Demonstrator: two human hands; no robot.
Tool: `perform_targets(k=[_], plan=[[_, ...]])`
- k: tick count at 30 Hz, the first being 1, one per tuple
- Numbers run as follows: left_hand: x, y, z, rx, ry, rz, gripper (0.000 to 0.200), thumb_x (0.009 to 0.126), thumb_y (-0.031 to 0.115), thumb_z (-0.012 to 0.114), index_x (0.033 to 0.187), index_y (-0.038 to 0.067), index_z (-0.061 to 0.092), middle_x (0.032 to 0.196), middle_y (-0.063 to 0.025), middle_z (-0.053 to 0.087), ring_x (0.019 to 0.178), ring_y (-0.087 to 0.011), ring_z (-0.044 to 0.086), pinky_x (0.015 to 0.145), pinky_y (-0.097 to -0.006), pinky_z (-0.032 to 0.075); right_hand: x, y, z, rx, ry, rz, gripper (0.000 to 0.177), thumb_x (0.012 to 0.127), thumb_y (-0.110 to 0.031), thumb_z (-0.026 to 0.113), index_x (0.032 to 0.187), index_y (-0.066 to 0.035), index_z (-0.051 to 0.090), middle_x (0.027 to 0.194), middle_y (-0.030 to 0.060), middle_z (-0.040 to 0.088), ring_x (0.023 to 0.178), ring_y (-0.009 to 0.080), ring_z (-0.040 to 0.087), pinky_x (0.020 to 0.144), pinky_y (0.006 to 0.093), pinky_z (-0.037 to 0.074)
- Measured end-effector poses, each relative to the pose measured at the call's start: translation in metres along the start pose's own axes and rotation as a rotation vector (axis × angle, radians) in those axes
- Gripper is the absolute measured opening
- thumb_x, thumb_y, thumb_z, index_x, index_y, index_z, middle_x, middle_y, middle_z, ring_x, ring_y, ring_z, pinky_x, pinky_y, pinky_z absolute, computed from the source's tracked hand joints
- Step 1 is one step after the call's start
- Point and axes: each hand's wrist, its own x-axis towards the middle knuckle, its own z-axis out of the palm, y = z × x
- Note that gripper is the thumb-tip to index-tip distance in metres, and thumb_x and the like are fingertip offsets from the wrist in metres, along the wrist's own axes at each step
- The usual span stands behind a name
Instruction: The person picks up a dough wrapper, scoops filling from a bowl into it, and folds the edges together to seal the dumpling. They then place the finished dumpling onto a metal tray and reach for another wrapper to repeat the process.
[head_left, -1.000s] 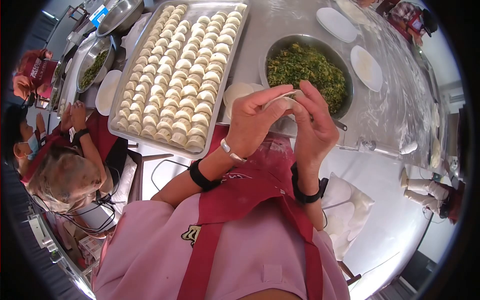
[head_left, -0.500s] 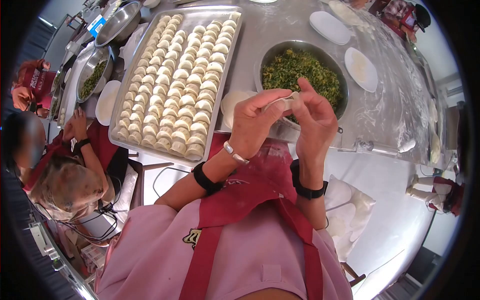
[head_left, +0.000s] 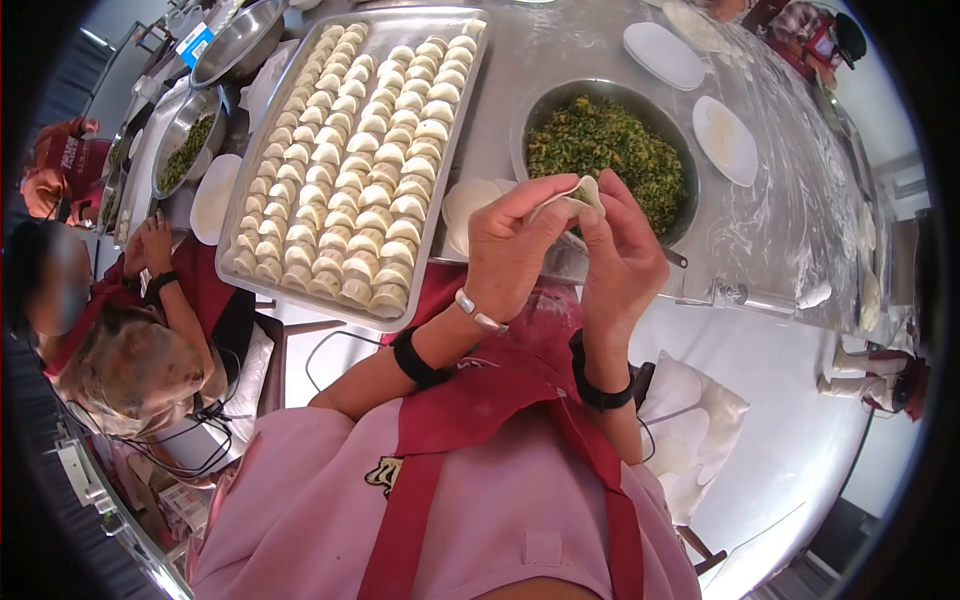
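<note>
At chest height, above the red apron [head_left: 480,400]: left hand [head_left: 510,250] and right hand [head_left: 620,260], fingertips pressed together, pinching one partly sealed dumpling [head_left: 575,197] over the worktop [head_left: 780,230] edge. Beyond: wrappers [head_left: 470,200], stacked, unused; tray [head_left: 320,303], nearly full of finished dumplings [head_left: 350,160]; bowl [head_left: 521,130] of green filling [head_left: 600,140], seemingly plenty left.

The person wore a pink shirt [head_left: 300,500], a red apron [head_left: 480,400], black wristbands [head_left: 415,358] and a silver bracelet [head_left: 476,312].
</note>
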Motion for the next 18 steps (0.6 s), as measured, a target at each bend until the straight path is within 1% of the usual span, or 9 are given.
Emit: perform_targets(k=[1, 3, 4, 6, 9, 12, 15, 18], plan=[[0.000, 0.000, 0.000, 0.000, -0.004, -0.004, 0.026, 0.095, 0.001, 0.058, 0.120, -0.004, 0.063, 0.116, -0.0098, 0.066, 0.101, -0.0137, 0.064, 0.089, -0.0268, 0.055, 0.000, 0.000, 0.001, -0.013, 0.009, -0.014, 0.017, 0.084, -0.001, 0.073, 0.101, 0.003, 0.072, 0.123, 0.0183, 0.066, 0.110, 0.0228, 0.064, 0.093, 0.0315, 0.050], [-0.001, -0.003, -0.002, 0.057, -0.035, 0.029, 0.028, 0.097, 0.006, 0.058, 0.123, -0.005, 0.062, 0.117, -0.0110, 0.066, 0.104, -0.0151, 0.064, 0.093, -0.0295, 0.055, -0.001, -0.002, 0.001, -0.039, 0.027, -0.041, 0.014, 0.084, -0.001, 0.072, 0.098, 0.003, 0.072, 0.121, 0.0176, 0.067, 0.109, 0.0230, 0.065, 0.092, 0.0317, 0.050], [-0.001, -0.004, -0.003, 0.086, -0.052, 0.046, 0.029, 0.098, 0.008, 0.058, 0.125, -0.005, 0.061, 0.117, -0.0116, 0.066, 0.105, -0.0158, 0.064, 0.094, -0.0308, 0.055, -0.001, -0.002, 0.001, -0.045, 0.011, -0.068, 0.013, 0.084, 0.000, 0.072, 0.097, 0.003, 0.071, 0.121, 0.0176, 0.067, 0.108, 0.0230, 0.065, 0.092, 0.0321, 0.050], [-0.002, -0.005, -0.004, 0.088, -0.066, 0.049, 0.029, 0.098, 0.008, 0.058, 0.124, -0.004, 0.061, 0.117, -0.0114, 0.066, 0.105, -0.0156, 0.064, 0.094, -0.0304, 0.055, 0.001, -0.002, -0.003, -0.056, -0.021, -0.120, 0.012, 0.084, 0.000, 0.071, 0.096, 0.003, 0.071, 0.120, 0.0175, 0.068, 0.107, 0.0228, 0.065, 0.092, 0.0329, 0.050], [-0.003, -0.006, -0.006, 0.140, -0.082, 0.052, 0.028, 0.098, 0.008, 0.058, 0.124, -0.004, 0.061, 0.117, -0.0112, 0.066, 0.105, -0.0155, 0.064, 0.094, -0.0300, 0.055, 0.002, 0.000, -0.006, -0.026, -0.050, -0.125, 0.014, 0.084, 0.001, 0.071, 0.098, 0.003, 0.071, 0.120, 0.0178, 0.067, 0.111, 0.0235, 0.064, 0.095, 0.0339, 0.049], [-0.003, -0.003, -0.009, 0.135, -0.079, 0.026, 0.028, 0.098, 0.007, 0.058, 0.124, -0.004, 0.061, 0.117, -0.0112, 0.066, 0.105, -0.0153, 0.064, 0.094, -0.0300, 0.055, 0.003, 0.007, -0.012, -0.056, -0.108, -0.121, 0.021, 0.084, 0.000, 0.072, 0.105, 0.003, 0.071, 0.125, 0.0192, 0.064, 0.118, 0.0250, 0.060, 0.099, 0.0342, 0.047], [-0.003, -0.002, -0.012, 0.121, -0.093, 0.016, 0.028, 0.098, 0.007, 0.057, 0.124, -0.004, 0.061, 0.116, -0.0111, 0.066, 0.105, -0.0149, 0.064, 0.093, -0.0300, 0.055, 0.006, -0.007, -0.019, -0.089, -0.189, 0.007, 0.028, 0.084, 0.000, 0.072, 0.112, 0.002, 0.069, 0.130, 0.0202, 0.061, 0.124, 0.0262, 0.057, 0.102, 0.0353, 0.045], [-0.003, -0.006, -0.013, 0.170, -0.106, 0.049, 0.028, 0.098, 0.006, 0.057, 0.124, -0.005, 0.061, 0.115, -0.0111, 0.066, 0.104, -0.0148, 0.064, 0.093, -0.0299, 0.055, 0.006, -0.001, -0.013, 0.236, -0.188, 0.158, 0.033, 0.085, -0.001, 0.072, 0.117, 0.002, 0.067, 0.133, 0.0196, 0.059, 0.125, 0.0271, 0.056, 0.103, 0.0368, 0.045]])
